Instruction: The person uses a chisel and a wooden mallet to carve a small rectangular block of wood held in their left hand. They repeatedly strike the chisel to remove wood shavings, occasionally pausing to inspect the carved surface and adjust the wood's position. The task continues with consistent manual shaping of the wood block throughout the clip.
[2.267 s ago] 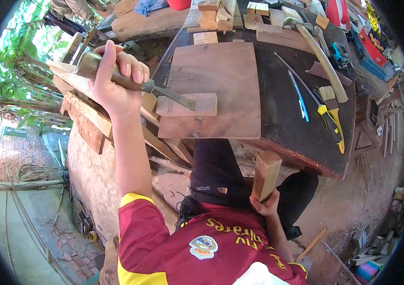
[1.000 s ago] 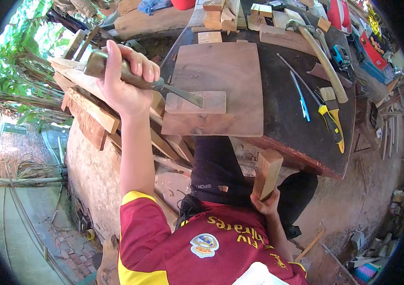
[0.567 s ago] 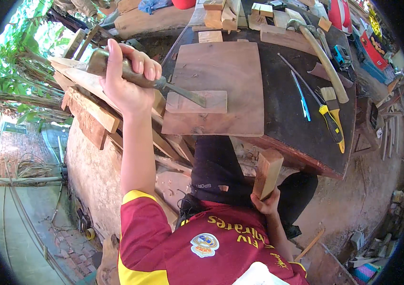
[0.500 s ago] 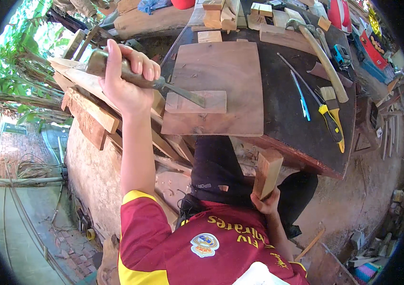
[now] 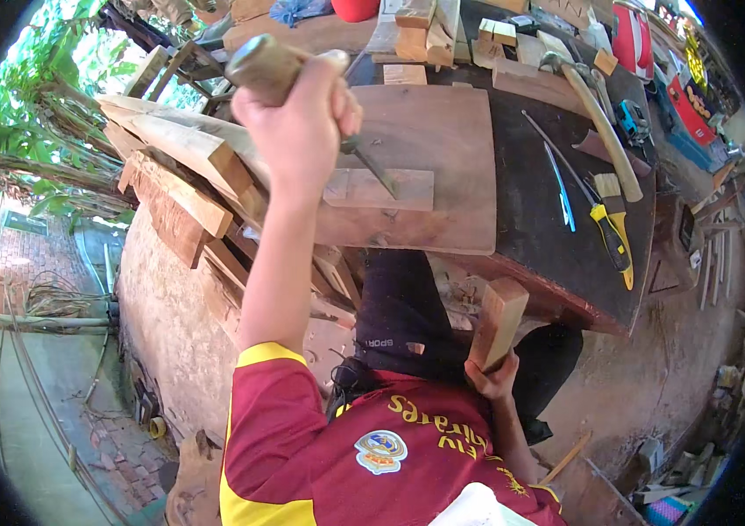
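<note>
My left hand (image 5: 302,123) is raised over the workbench and grips a chisel (image 5: 272,68) by its thick wooden handle. The chisel's metal blade slants down to a small pale wood piece (image 5: 381,188) lying on a large brown board (image 5: 443,131). My right hand (image 5: 493,379) is low, near my lap, and holds a light rectangular wooden block (image 5: 500,320) upright like a mallet. The block is below the bench edge, well apart from the chisel.
The dark benchtop (image 5: 530,202) carries a yellow-handled knife (image 5: 613,241), a blue pen (image 5: 561,193), a long curved wooden handle (image 5: 600,131) and several wood offcuts (image 5: 425,26) at the back. Rough planks (image 5: 180,175) are stacked at the left. Scraps lie on the dirt floor (image 5: 653,394).
My left hand has lifted the chisel handle up and rightward, so the blade stands steeper on the small wood piece. My right hand and its block have stayed put.
</note>
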Tool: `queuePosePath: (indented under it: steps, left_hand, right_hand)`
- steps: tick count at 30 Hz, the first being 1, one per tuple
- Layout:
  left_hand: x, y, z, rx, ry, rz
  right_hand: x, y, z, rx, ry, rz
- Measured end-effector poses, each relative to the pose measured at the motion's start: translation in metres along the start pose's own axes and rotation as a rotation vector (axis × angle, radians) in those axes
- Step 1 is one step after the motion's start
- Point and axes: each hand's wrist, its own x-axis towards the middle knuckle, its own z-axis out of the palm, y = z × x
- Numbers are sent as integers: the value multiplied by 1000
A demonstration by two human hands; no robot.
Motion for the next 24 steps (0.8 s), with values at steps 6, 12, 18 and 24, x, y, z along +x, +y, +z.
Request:
queuePosePath:
  steps: [6, 12, 18, 24]
  left_hand:
    - [9, -16, -2, 187, -7, 150]
    - [4, -14, 17, 172, -66, 143]
    - [6, -11, 6, 15, -24, 72]
    - [4, -2, 14, 24, -20, 146]
  right_hand:
    - [7, -40, -17, 158, 34, -190]
    - [85, -195, -67, -368, 377, -607]
    - [153, -367, -89, -689, 589, -830]
    - [185, -449, -93, -1494, 457, -1108]
